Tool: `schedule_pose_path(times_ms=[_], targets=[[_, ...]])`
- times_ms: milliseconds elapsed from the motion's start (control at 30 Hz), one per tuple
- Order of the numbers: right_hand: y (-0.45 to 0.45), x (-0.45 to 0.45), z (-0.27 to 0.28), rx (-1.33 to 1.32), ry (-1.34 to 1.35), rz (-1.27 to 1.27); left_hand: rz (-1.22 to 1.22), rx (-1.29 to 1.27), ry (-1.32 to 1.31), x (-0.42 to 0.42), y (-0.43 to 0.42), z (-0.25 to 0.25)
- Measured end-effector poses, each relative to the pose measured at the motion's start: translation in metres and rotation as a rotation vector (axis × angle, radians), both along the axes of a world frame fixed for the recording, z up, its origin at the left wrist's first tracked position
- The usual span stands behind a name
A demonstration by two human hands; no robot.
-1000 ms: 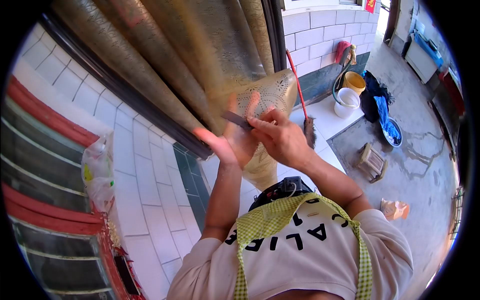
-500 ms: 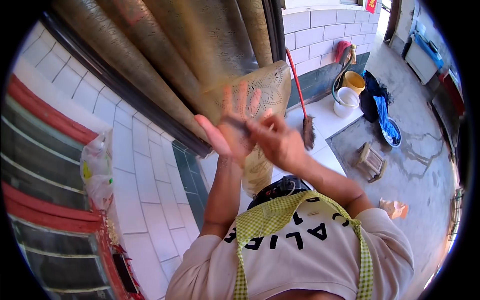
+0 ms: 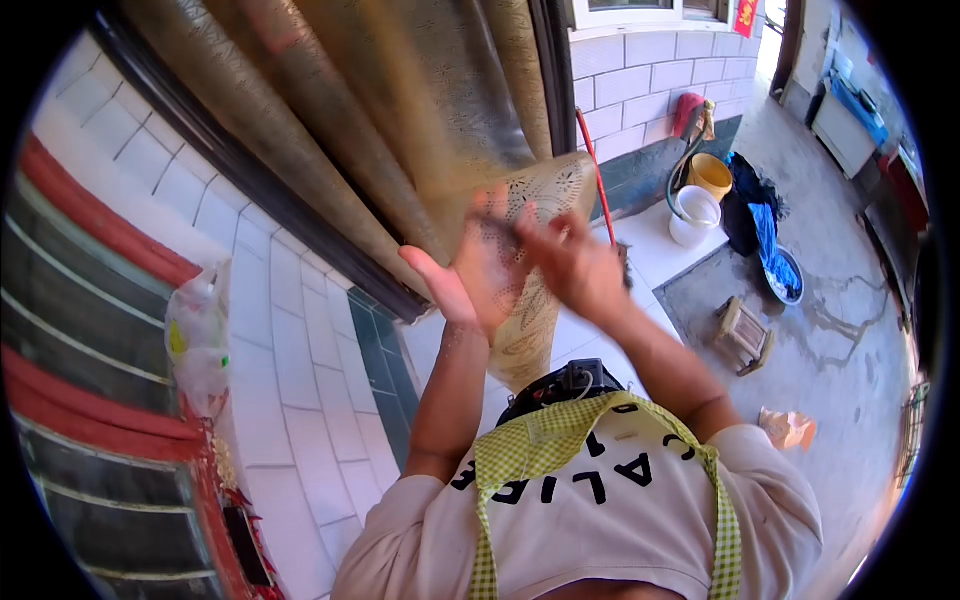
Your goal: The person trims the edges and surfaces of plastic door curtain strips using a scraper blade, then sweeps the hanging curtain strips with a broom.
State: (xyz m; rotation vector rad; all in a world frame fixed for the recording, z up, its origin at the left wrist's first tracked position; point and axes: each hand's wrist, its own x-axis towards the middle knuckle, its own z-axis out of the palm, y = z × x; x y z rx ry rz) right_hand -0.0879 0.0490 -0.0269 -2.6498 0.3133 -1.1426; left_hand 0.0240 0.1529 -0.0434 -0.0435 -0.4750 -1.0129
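A thin, see-through curtain (image 3: pixel 560 185) with a dotted cut-out pattern hangs from the brown curtain folds at the top. My left hand (image 3: pixel 470 275) is open behind its edge, palm up and thumb out to the left; the fingers show through the fabric. My right hand (image 3: pixel 585 265) is in front of the cloth, over the left palm, with its fingers drawn together. Motion blurs it. A dark smear lies at its fingertips, and I cannot make out what this is.
A red-handled broom (image 3: pixel 595 170) leans by the tiled wall. To the right are a white bucket (image 3: pixel 693 215), a yellow bucket (image 3: pixel 712 172), a basin (image 3: pixel 788 275) with blue cloth, and a wooden stool (image 3: pixel 743 335). A plastic bag (image 3: pixel 195 340) hangs by the red-framed window.
Both hands and the held-up cloth edge have shifted slightly to the right in view. My right hand has moved a little over the left palm and stays blurred.
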Motion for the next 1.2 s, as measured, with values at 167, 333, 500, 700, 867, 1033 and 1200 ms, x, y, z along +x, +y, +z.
schedule_pose_path(times_ms=[167, 333, 500, 700, 867, 1033, 1200], targets=[[-0.111, 0.011, -0.018, 0.383, 0.076, -0.313, 0.038, 0.135, -0.143, -0.009, 0.007, -0.013], [-0.108, 0.007, -0.024, 0.772, -0.228, -0.174, -0.056, 0.158, -0.006, -0.011, 0.020, -0.028], [-0.062, -0.001, -0.035, 0.142, -0.266, 0.256, -0.100, 0.286, -0.117, -0.009, 0.023, -0.038], [-0.003, -0.019, -0.050, 0.083, 0.076, 0.241, -0.018, 0.347, -0.118, -0.012, 0.024, -0.054], [-0.077, 0.000, -0.070, 0.268, 0.383, -0.335, -0.131, 0.237, -0.061, -0.018, 0.031, -0.059], [-0.098, -0.013, -0.080, 0.429, 0.012, -0.253, -0.121, 0.356, -0.179, -0.005, 0.034, -0.075], [-0.072, -0.016, -0.060, 0.327, -0.048, -0.081, -0.054, 0.586, -0.180, -0.004, 0.023, -0.057]])
